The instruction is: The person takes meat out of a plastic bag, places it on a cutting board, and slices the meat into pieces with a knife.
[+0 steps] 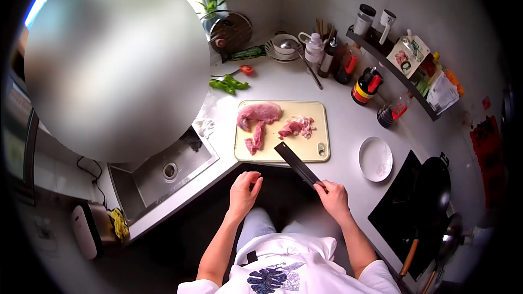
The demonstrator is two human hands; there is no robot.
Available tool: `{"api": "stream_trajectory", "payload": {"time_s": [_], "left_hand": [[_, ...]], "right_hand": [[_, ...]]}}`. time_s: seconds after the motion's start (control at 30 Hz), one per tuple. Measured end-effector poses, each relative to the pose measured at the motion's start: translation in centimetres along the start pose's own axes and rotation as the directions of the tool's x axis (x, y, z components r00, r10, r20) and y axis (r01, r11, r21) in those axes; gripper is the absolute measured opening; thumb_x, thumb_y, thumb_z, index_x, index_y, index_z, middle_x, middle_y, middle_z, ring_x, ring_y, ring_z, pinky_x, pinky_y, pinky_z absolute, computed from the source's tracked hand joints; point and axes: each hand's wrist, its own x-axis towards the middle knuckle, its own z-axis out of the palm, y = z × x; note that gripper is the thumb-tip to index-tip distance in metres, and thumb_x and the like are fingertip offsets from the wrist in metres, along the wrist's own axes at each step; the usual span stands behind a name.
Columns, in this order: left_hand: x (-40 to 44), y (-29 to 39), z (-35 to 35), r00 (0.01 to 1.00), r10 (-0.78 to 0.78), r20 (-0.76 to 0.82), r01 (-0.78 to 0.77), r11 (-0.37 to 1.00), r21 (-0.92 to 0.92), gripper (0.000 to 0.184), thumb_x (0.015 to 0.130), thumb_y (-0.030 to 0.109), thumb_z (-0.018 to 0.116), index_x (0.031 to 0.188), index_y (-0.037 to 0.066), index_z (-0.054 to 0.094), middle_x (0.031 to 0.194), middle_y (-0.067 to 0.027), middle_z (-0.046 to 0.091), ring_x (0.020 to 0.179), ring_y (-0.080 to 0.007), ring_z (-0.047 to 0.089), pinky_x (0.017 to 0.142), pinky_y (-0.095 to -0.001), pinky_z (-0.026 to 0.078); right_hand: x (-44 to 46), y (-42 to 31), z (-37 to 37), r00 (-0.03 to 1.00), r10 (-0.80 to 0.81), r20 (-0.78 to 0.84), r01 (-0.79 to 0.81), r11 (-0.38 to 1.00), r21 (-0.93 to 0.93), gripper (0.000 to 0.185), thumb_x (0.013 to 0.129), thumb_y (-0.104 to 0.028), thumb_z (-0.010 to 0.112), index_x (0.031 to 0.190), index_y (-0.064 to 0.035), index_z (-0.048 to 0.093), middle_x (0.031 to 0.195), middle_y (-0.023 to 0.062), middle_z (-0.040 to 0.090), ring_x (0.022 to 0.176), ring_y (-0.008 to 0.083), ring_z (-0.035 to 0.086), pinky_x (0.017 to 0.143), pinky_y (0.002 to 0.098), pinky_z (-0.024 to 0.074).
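Note:
My right hand (pixel 333 198) is closed around the handle of a dark knife (pixel 297 163), whose blade points up and left, its tip over the front edge of a cream cutting board (pixel 321 114). In front of the board's left part, my left hand (pixel 244 191) is raised, empty, fingers loosely curved and thumb apart from them. On the board, a large piece of raw meat (pixel 260 113) lies at the back left with a strip (pixel 256 138) below it. Smaller cut meat pieces (pixel 297 126) lie at the right.
A sink (pixel 152 177) is at the left. Green peppers (pixel 229 84) and a tomato piece (pixel 246 69) lie behind the board. Bottles (pixel 365 85) stand at the back right. A white plate (pixel 375 159) sits near a black wok (pixel 436 185). A blurred circle hides the upper left.

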Motion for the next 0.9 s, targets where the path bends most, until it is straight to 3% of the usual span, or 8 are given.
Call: {"api": "stream_trajectory", "payload": {"time_s": [0.2,0.43,0.57,0.63,0.7,0.77,0.8,0.9], "left_hand": [[8.7,-3.6,4.9,0.987,0.009,0.163,-0.020,0.998,0.066,0.018,0.089,0.013,0.071,0.104,0.005,0.066,0.087,-0.0094,0.066,0.086,-0.0294,0.064,0.077,-0.0397,0.051],[19.8,-9.2,15.5,0.939,0.282,0.199,-0.322,0.922,0.213,0.034,0.080,0.014,0.076,0.111,0.007,0.065,0.100,-0.0149,0.063,0.095,-0.0361,0.059,0.083,-0.0449,0.049],[22.0,-10.0,17.3,0.893,0.260,0.367,-0.339,0.926,0.168,0.034,0.079,0.013,0.076,0.110,0.005,0.064,0.097,-0.0155,0.060,0.094,-0.0373,0.058,0.082,-0.0462,0.049],[22.6,-11.3,17.8,0.881,0.111,0.460,-0.127,0.992,0.003,0.034,0.078,0.012,0.077,0.109,0.004,0.064,0.092,-0.0171,0.058,0.091,-0.0389,0.056,0.082,-0.0475,0.047],[23.0,-11.5,17.2,0.877,0.044,0.478,-0.063,0.998,0.024,0.028,0.082,0.011,0.074,0.106,0.002,0.062,0.087,-0.0141,0.060,0.084,-0.0298,0.059,0.077,-0.0405,0.050],[22.7,-11.2,15.8,0.821,-0.276,0.500,0.472,0.821,-0.321,0.021,0.088,0.012,0.071,0.103,0.000,0.061,0.085,-0.0084,0.063,0.078,-0.0169,0.060,0.072,-0.0310,0.050],[23.3,-8.8,13.5,0.845,-0.269,0.462,0.429,0.857,-0.286,0.019,0.093,0.014,0.065,0.104,-0.001,0.060,0.087,-0.0041,0.065,0.077,-0.0092,0.058,0.068,-0.0242,0.049],[23.1,-7.1,10.5,0.842,-0.368,0.395,0.528,0.716,-0.457,0.018,0.095,0.012,0.061,0.109,0.001,0.060,0.086,-0.0045,0.065,0.075,-0.0109,0.061,0.064,-0.0259,0.052]], "right_hand": [[3.0,2.9,-0.4,0.989,0.150,-0.001,-0.150,0.986,-0.079,0.028,0.094,-0.027,0.067,0.082,-0.0017,0.065,0.075,0.0196,0.067,0.072,0.0417,0.065,0.062,0.0501,0.0485],[4.9,2.6,-0.2,0.941,0.335,-0.055,-0.339,0.922,-0.188,0.025,0.091,-0.024,0.069,0.081,-0.0005,0.066,0.074,0.0199,0.065,0.071,0.0412,0.064,0.062,0.0476,0.0477],[5.4,2.5,0.3,0.917,0.392,-0.072,-0.398,0.894,-0.206,0.025,0.091,-0.025,0.069,0.081,-0.0022,0.066,0.075,0.0179,0.066,0.071,0.0403,0.064,0.062,0.0485,0.0483],[6.1,3.0,1.1,0.917,0.392,-0.075,-0.399,0.896,-0.194,0.025,0.092,-0.026,0.069,0.081,-0.0031,0.066,0.075,0.0170,0.066,0.071,0.0398,0.064,0.062,0.0488,0.0485],[7.1,3.5,1.7,0.927,0.373,-0.037,-0.371,0.900,-0.229,0.025,0.092,-0.027,0.068,0.082,-0.0047,0.066,0.074,0.0158,0.065,0.070,0.0391,0.064,0.062,0.0492,0.0488],[7.9,4.7,2.5,0.942,0.336,-0.011,-0.328,0.910,-0.254,0.027,0.093,-0.031,0.067,0.081,-0.0067,0.064,0.073,0.0146,0.065,0.068,0.0395,0.065,0.060,0.0519,0.0495],[8.8,5.0,2.5,0.949,0.313,0.025,-0.295,0.916,-0.272,0.025,0.093,-0.030,0.067,0.083,-0.0069,0.065,0.073,0.0142,0.064,0.068,0.0390,0.064,0.061,0.0509,0.0496],[11.5,6.8,2.5,0.968,0.233,0.094,-0.196,0.935,-0.294,0.023,0.092,-0.029,0.068,0.084,-0.0076,0.067,0.074,0.0132,0.064,0.068,0.0383,0.065,0.061,0.0504,0.0500]]}}
